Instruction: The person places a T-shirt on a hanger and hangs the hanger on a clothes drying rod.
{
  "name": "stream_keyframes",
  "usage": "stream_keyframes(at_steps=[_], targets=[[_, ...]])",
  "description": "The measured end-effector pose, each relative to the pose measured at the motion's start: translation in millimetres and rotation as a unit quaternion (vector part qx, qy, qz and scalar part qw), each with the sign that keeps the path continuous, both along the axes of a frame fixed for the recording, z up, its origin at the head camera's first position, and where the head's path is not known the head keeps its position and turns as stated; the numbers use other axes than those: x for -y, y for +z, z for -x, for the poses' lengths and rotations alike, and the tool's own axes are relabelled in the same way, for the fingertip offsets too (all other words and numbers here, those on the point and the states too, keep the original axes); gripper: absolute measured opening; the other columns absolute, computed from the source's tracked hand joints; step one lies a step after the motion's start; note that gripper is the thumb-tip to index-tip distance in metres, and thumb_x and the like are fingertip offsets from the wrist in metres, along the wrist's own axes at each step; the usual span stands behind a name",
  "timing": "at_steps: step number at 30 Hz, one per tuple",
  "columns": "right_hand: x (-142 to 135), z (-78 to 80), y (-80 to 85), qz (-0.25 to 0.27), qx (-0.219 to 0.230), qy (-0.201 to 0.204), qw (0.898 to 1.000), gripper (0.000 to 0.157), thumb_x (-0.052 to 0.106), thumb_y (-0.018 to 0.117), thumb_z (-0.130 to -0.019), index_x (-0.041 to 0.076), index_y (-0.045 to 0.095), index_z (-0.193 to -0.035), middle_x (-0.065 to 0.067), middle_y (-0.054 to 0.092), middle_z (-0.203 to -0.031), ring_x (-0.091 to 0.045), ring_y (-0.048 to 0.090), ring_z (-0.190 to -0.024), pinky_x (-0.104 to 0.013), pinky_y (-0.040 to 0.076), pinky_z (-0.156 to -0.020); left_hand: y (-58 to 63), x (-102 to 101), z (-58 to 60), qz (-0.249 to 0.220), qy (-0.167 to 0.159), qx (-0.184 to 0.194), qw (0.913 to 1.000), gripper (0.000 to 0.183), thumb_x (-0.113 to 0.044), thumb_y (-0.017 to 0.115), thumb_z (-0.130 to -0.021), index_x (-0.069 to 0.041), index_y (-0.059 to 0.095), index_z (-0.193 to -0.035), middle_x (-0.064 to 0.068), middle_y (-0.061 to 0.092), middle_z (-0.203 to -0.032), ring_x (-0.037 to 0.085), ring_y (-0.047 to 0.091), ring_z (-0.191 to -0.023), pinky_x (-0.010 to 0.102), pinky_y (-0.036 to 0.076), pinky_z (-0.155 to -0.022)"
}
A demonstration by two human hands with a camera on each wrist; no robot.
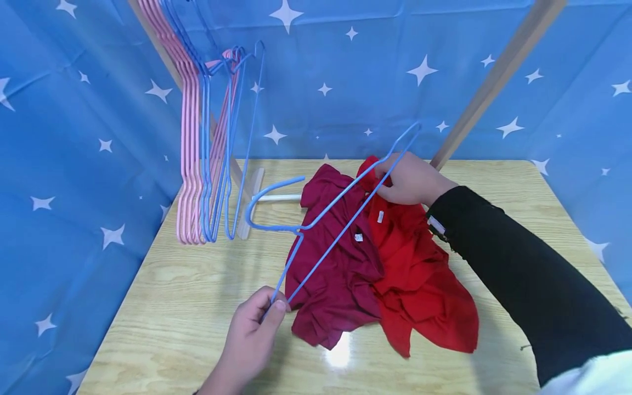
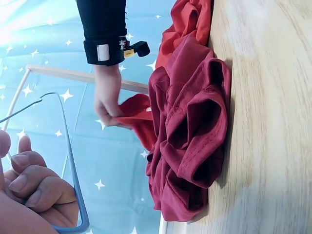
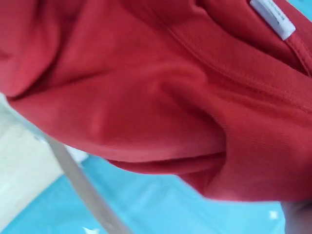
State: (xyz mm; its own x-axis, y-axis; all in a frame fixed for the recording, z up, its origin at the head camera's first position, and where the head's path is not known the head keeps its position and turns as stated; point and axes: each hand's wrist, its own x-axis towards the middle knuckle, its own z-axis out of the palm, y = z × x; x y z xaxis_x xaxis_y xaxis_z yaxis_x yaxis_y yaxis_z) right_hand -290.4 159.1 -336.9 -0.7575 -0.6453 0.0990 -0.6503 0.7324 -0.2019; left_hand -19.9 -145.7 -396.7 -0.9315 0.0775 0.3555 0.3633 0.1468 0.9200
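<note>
My left hand (image 1: 254,332) grips one end of a blue wire hanger (image 1: 326,211), which slants up to the right above the clothes, its hook toward the left. My right hand (image 1: 412,178) pinches the upper edge of a bright red shirt (image 1: 419,274) and lifts that part off the table. In the right wrist view, the red shirt (image 3: 146,112) fills most of the picture, with a white label (image 3: 274,18) near its neckline. Beside it a maroon shirt (image 1: 336,274) lies crumpled on the table; in the left wrist view, folds of the maroon shirt (image 2: 190,131) face the camera.
Several pink hangers (image 1: 190,164) and blue hangers (image 1: 209,164) hang at the left. A wooden post (image 1: 494,88) rises at the right, and a white rod (image 1: 278,198) runs behind the shirts. Star-printed blue cloth (image 1: 345,109) surrounds the wooden table (image 1: 163,329).
</note>
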Motion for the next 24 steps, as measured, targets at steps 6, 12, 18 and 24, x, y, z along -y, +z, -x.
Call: stream_keyframes(at_steps=[6, 12, 18, 24], targets=[[4, -20.4, 16.6, 0.046, 0.014, 0.039, 0.998, 0.014, 0.018, 0.065, -0.08, 0.015, 0.052, -0.075, 0.002, 0.042, -0.054, -0.019, 0.045, -0.065, -0.035, 0.041, -0.064, 2.1, 2, -2.5, 0.006, 0.004, 0.004, 1.0, 0.02, 0.007, 0.046, -0.097, -0.004, 0.06, -0.089, 0.001, 0.055, -0.078, 0.014, 0.046, -0.071, 0.028, 0.043, -0.065], [15, -38.9, 37.6, 0.031, 0.028, 0.043, 0.998, 0.025, 0.023, 0.058, -0.086, 0.016, 0.047, -0.065, 0.003, 0.039, -0.051, -0.016, 0.042, -0.051, -0.033, 0.04, -0.059, 5.5, 6, -4.8, 0.012, 0.02, 0.009, 0.9997, 0.022, 0.005, 0.043, -0.099, -0.006, 0.059, -0.089, 0.001, 0.046, -0.072, 0.015, 0.042, -0.068, 0.03, 0.041, -0.065], [20, -48.0, 74.7, 0.088, 0.001, 0.056, 0.995, 0.022, 0.014, 0.051, -0.086, 0.013, 0.046, -0.064, 0.001, 0.042, -0.053, -0.017, 0.042, -0.05, -0.033, 0.039, -0.057, 10.0, 8, -6.0, 0.008, 0.034, 0.027, 0.999, 0.023, 0.004, 0.042, -0.1, -0.008, 0.057, -0.088, 0.002, 0.039, -0.066, 0.015, 0.037, -0.062, 0.031, 0.037, -0.059], [16, -55.2, 112.2, 0.167, -0.026, 0.041, 0.985, 0.02, 0.008, 0.044, -0.087, 0.011, 0.051, -0.068, 0.0, 0.049, -0.057, -0.015, 0.05, -0.056, -0.034, 0.04, -0.056, 10.4, 9, -5.2, -0.011, 0.031, 0.014, 0.9994, 0.023, 0.007, 0.039, -0.099, -0.002, 0.056, -0.087, 0.003, 0.031, -0.058, 0.015, 0.033, -0.054, 0.032, 0.032, -0.049]])
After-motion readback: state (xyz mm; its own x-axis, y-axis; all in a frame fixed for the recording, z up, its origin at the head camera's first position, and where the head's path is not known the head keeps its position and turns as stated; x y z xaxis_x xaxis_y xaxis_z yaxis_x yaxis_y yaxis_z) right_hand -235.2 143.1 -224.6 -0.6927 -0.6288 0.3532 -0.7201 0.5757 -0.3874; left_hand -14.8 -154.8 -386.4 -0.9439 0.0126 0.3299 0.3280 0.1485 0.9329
